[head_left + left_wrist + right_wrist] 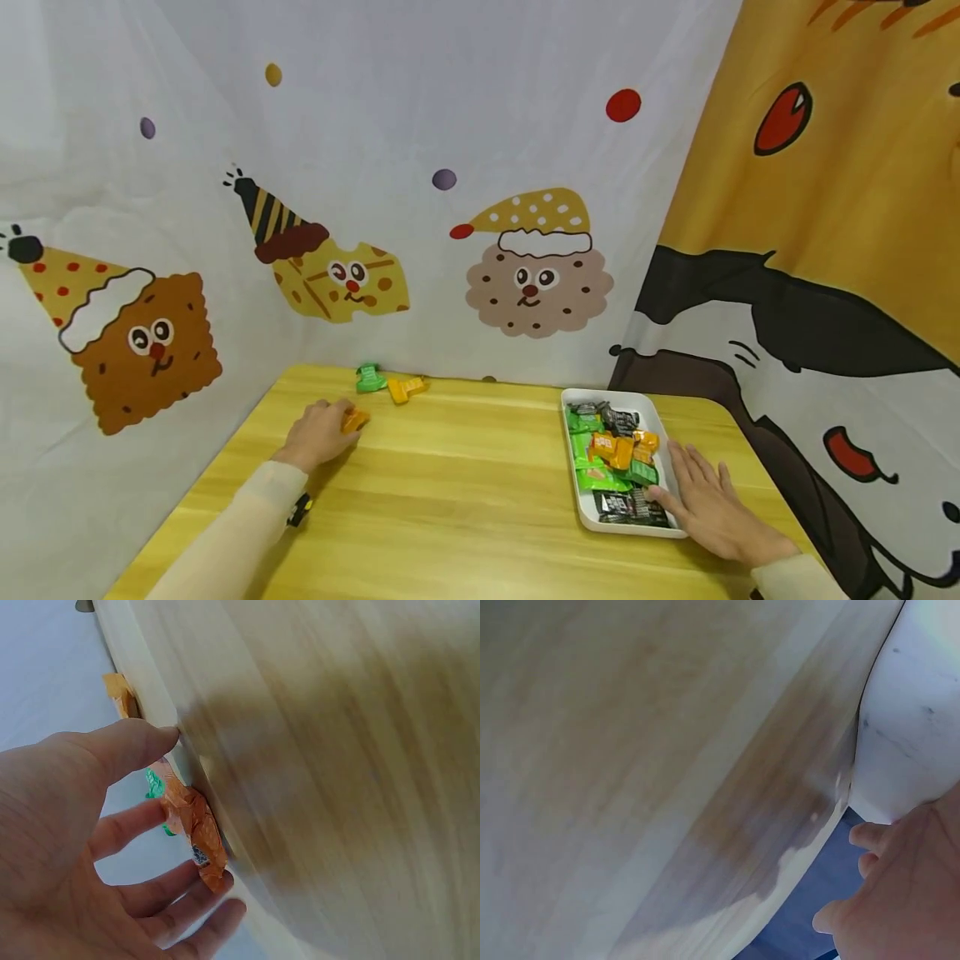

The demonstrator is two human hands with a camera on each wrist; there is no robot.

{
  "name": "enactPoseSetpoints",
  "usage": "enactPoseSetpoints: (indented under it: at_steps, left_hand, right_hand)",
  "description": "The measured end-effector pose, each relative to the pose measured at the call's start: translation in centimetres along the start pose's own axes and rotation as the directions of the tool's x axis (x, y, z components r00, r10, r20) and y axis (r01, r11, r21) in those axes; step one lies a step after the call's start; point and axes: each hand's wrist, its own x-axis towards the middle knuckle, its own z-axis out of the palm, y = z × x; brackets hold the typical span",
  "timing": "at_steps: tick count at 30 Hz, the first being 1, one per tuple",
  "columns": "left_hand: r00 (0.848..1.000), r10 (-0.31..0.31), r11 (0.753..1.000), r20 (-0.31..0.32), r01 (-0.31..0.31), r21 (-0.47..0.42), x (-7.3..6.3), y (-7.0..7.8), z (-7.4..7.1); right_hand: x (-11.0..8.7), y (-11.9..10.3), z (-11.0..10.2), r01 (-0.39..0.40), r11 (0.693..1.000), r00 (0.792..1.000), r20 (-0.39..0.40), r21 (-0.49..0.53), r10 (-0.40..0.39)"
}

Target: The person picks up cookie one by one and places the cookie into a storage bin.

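Note:
At the table's left side, my left hand (pixel 321 435) reaches over an orange-wrapped candy (pixel 355 420). In the left wrist view its fingers touch the candy (pixel 196 825), while the thumb stands apart from it. A green-wrapped candy (pixel 369 378) and another orange-wrapped candy (pixel 407 389) lie beyond this hand, near the back edge. My right hand (pixel 712 504) rests with extended fingers along the right side of a white tray (pixel 582 508), its thumb over the rim. Several black, green and orange wrapped candies (pixel 611 450) fill the tray. The right wrist view shows only part of that hand.
The yellow wood-grain table (pixel 450 475) spans the area between the hands. A white curtain (pixel 420 100) printed with cartoon biscuits hangs at the back and left, and an orange-and-white patterned cloth (pixel 847 208) hangs on the right.

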Motion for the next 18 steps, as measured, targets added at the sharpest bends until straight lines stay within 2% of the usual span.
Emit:
enactPoseSetpoints:
  at_steps: [6, 10, 18]
  left_hand:
    - [0.998, 0.038, 0.998, -0.040, -0.040, -0.038, -0.17, 0.09, 0.37]
    - [0.996, 0.058, 0.997, -0.064, -0.062, -0.056, -0.10, 0.14, 0.69]
    - [0.998, 0.056, 0.996, -0.025, -0.057, -0.064, 0.09, 0.25, 0.27]
  right_hand:
    - [-0.09, -0.17, 0.05, -0.015, 1.000, 0.999, 0.037, -0.005, 0.015]
    - [0.04, -0.21, -0.09, -0.017, 1.000, 1.000, 0.023, -0.007, 0.017]
    - [0.21, -0.11, -0.38, -0.011, 1.000, 0.999, 0.031, -0.003, 0.012]
